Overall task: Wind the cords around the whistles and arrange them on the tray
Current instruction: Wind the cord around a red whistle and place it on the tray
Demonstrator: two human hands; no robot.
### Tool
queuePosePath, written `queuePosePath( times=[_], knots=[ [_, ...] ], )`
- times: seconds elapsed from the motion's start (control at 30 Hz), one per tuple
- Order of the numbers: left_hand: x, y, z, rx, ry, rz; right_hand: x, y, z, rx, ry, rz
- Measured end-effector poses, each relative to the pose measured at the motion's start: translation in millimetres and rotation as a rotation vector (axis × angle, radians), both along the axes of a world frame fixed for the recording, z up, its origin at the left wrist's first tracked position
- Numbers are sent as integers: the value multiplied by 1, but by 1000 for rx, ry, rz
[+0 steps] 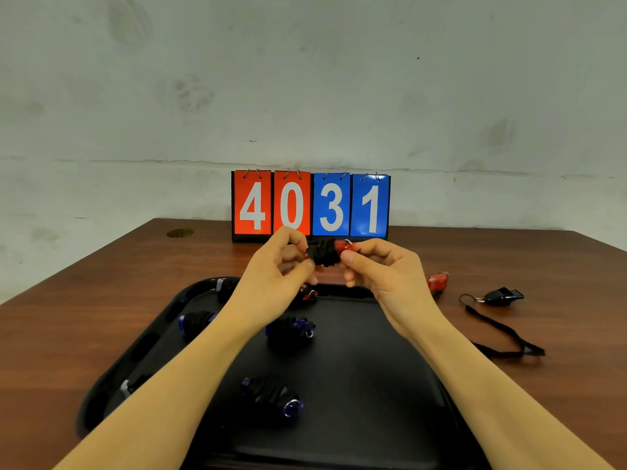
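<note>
A red whistle wrapped in black cord is held in the air above the far edge of the black tray. My right hand pinches its red end, and my left hand grips the cord-wound end. On the tray lie several wound whistles: blue ones, a red one partly hidden behind my left wrist, and others at the left rim. On the table right of the tray lie an unwound red whistle and a black whistle with its loose black cord.
A flip scoreboard reading 4031 stands at the back of the brown table against the wall. A small round brass-coloured disc sits at the back left. The table's right edge runs diagonally past the black whistle.
</note>
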State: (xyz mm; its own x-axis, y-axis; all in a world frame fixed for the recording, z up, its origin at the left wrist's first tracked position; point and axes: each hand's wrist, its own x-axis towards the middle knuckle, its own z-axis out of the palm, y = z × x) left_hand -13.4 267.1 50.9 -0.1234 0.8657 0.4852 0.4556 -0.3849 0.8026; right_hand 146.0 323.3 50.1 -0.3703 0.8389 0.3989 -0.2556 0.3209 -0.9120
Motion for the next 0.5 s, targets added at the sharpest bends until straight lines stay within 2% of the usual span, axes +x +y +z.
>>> queuePosePath(
  times=[0.1,0.23,0.5],
  knots=[
    [-1,-1,2,-32,-138,-89,1,0,2,17,-42,2],
    [2,0,3,-84,-242,-65,1,-2,2,78,-136,6],
    [4,-3,2,-98,-181,-152,2,0,2,70,-156,-58]
  ],
)
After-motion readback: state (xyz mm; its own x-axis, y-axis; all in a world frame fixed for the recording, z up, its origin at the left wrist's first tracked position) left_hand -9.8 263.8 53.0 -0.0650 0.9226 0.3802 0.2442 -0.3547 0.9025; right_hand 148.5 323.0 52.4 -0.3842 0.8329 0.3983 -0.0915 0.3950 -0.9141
